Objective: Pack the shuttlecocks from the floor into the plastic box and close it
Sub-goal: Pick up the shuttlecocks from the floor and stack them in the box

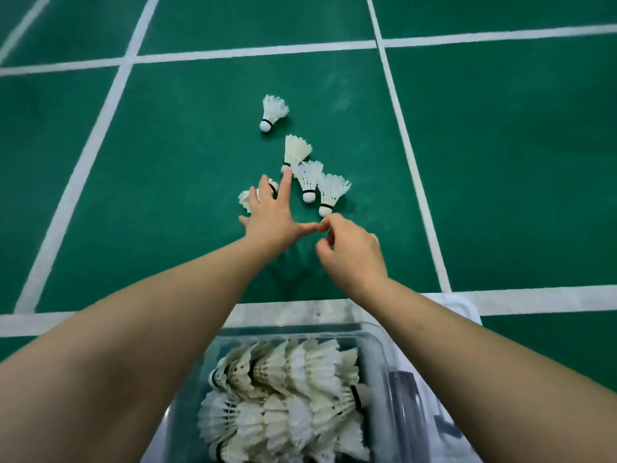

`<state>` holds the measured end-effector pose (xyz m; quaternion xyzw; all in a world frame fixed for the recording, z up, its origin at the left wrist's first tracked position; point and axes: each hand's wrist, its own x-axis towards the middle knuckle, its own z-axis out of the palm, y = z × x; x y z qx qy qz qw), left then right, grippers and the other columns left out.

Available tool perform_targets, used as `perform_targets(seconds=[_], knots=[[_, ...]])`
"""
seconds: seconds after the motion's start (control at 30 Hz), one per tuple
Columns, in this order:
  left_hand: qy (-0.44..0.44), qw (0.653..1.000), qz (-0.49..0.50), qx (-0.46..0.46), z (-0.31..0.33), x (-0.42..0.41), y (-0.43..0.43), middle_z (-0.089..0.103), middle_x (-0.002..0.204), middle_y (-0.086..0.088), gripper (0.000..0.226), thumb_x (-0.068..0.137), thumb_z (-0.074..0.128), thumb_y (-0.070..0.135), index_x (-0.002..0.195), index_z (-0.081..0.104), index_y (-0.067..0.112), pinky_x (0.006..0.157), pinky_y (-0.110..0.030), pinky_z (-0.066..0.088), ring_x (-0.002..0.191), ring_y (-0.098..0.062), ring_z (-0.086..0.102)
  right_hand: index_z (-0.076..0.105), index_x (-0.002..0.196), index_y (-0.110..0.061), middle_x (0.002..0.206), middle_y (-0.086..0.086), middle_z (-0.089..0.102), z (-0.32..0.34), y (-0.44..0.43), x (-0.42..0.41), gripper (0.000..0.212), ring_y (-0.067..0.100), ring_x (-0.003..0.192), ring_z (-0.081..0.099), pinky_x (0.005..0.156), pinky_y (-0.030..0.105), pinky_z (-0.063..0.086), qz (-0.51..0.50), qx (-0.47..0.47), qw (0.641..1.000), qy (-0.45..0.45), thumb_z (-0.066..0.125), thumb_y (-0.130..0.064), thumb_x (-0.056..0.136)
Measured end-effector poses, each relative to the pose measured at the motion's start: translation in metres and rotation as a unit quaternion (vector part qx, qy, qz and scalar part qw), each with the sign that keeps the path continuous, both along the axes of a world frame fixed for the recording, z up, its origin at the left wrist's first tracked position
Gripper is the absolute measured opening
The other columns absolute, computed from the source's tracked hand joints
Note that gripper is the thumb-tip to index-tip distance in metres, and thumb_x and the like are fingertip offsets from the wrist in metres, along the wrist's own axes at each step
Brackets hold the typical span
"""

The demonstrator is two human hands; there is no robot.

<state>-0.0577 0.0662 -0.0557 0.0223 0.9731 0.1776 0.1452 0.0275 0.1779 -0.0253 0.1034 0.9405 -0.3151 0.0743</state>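
Observation:
Several white feather shuttlecocks lie on the green court floor: one far off (273,111), a cluster of three (309,177), and one (247,197) partly hidden under my left hand. My left hand (272,217) reaches over them with its fingers spread and straight, holding nothing. My right hand (349,252) hovers just short of the nearest shuttlecock (330,193), fingers loosely curled, empty. The clear plastic box (377,345) stands open at the bottom of the view, holding several stacked shuttlecocks (287,385).
White court lines (410,162) cross the green floor around the shuttlecocks. A white lid (467,305) lies behind the box on the right. A grey clip part (410,406) sits along the box's right side.

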Motion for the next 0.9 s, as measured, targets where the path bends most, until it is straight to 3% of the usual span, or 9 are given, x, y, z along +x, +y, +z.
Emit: perform_targets(seconds=[0.23, 0.37, 0.43, 0.53, 0.63, 0.7, 0.77, 0.83, 0.9], knots=[[-0.04, 0.991, -0.012, -0.124, -0.04, -0.056, -0.01, -0.003, 0.158, -0.005, 0.112, 0.058, 0.064, 0.076, 0.141, -0.008, 0.05, 0.106, -0.066, 0.02, 0.145, -0.031, -0.001, 0.054, 0.112, -0.021, 0.105, 0.001, 0.064, -0.041, 0.017, -0.013, 0.025, 0.025, 0.101, 0.056, 0.094, 0.038, 0.036, -0.03, -0.023, 0.999, -0.031, 0.045, -0.022, 0.088], [-0.038, 0.973, -0.04, -0.225, -0.049, -0.08, -0.006, 0.038, 0.141, -0.016, 0.112, 0.059, 0.05, 0.085, 0.145, -0.006, 0.04, 0.105, -0.055, 0.028, 0.132, -0.033, 0.033, 0.055, 0.112, -0.021, 0.101, 0.0, 0.065, -0.051, 0.027, -0.02, 0.025, 0.023, 0.099, 0.057, 0.095, 0.037, 0.036, -0.057, -0.016, 0.997, -0.047, 0.045, -0.022, 0.089], [-0.023, 0.969, -0.054, -0.24, -0.05, -0.087, -0.002, 0.047, 0.133, -0.015, 0.107, 0.066, 0.05, 0.081, 0.146, -0.004, 0.035, 0.105, -0.054, 0.027, 0.125, -0.033, 0.043, 0.055, 0.111, -0.022, 0.099, -0.002, 0.065, -0.053, 0.029, -0.022, 0.024, 0.022, 0.098, 0.056, 0.095, 0.036, 0.036, -0.061, -0.017, 0.997, -0.052, 0.045, -0.022, 0.089], [-0.015, 0.967, -0.087, -0.237, -0.051, -0.087, -0.001, 0.055, 0.121, -0.013, 0.087, 0.083, 0.057, 0.054, 0.146, 0.002, 0.03, 0.101, -0.05, 0.03, 0.11, -0.033, 0.055, 0.055, 0.111, -0.021, 0.097, -0.002, 0.065, -0.053, 0.028, -0.025, 0.023, 0.022, 0.097, 0.056, 0.096, 0.036, 0.035, -0.064, -0.021, 0.996, -0.057, 0.045, -0.021, 0.09], [0.042, 0.968, -0.109, -0.223, -0.048, -0.087, -0.001, 0.059, 0.096, -0.009, 0.066, 0.087, 0.05, 0.026, 0.142, 0.014, 0.027, 0.091, -0.044, 0.033, 0.086, -0.031, 0.059, 0.055, 0.11, -0.021, 0.098, -0.001, 0.065, -0.055, 0.027, -0.028, 0.023, 0.022, 0.098, 0.056, 0.095, 0.035, 0.035, -0.067, -0.019, 0.996, -0.052, 0.045, -0.02, 0.089], [0.066, 0.97, -0.123, -0.201, -0.044, -0.087, -0.001, 0.058, 0.088, -0.008, 0.068, 0.084, 0.048, 0.021, 0.142, 0.014, 0.025, 0.078, -0.036, 0.036, 0.078, -0.03, 0.056, 0.056, 0.11, -0.021, 0.097, 0.0, 0.065, -0.056, 0.025, -0.031, 0.023, 0.022, 0.098, 0.056, 0.095, 0.034, 0.034, -0.068, -0.017, 0.996, -0.046, 0.045, -0.019, 0.09], [0.047, 0.972, -0.142, -0.179, -0.04, -0.085, 0.002, 0.058, 0.085, -0.008, 0.081, 0.083, 0.051, 0.023, 0.147, 0.001, 0.027, 0.059, -0.028, 0.035, 0.072, -0.028, 0.053, 0.057, 0.109, -0.02, 0.095, 0.001, 0.066, -0.057, 0.022, -0.032, 0.023, 0.022, 0.096, 0.056, 0.096, 0.033, 0.033, -0.074, -0.024, 0.996, -0.039, 0.045, -0.017, 0.09], [0.016, 0.98, -0.142, -0.136, -0.036, -0.085, 0.006, 0.056, 0.096, -0.009, 0.092, 0.081, 0.057, 0.026, 0.147, -0.008, 0.031, 0.055, -0.029, 0.036, 0.071, -0.027, 0.049, 0.058, 0.107, -0.019, 0.092, 0.0, 0.066, -0.057, 0.015, -0.031, 0.022, 0.021, 0.093, 0.057, 0.095, 0.032, 0.033, -0.077, -0.032, 0.996, -0.03, 0.045, -0.016, 0.089], [0.011, 0.987, -0.145, -0.074, -0.032, -0.089, 0.011, 0.043, 0.124, -0.012, 0.098, 0.079, 0.063, 0.03, 0.146, -0.008, 0.036, 0.065, -0.032, 0.042, 0.078, -0.029, 0.05, 0.06, 0.104, -0.019, 0.09, 0.0, 0.066, -0.056, 0.009, -0.03, 0.021, 0.021, 0.091, 0.058, 0.093, 0.031, 0.033, -0.076, -0.033, 0.996, -0.015, 0.047, -0.016, 0.088]])
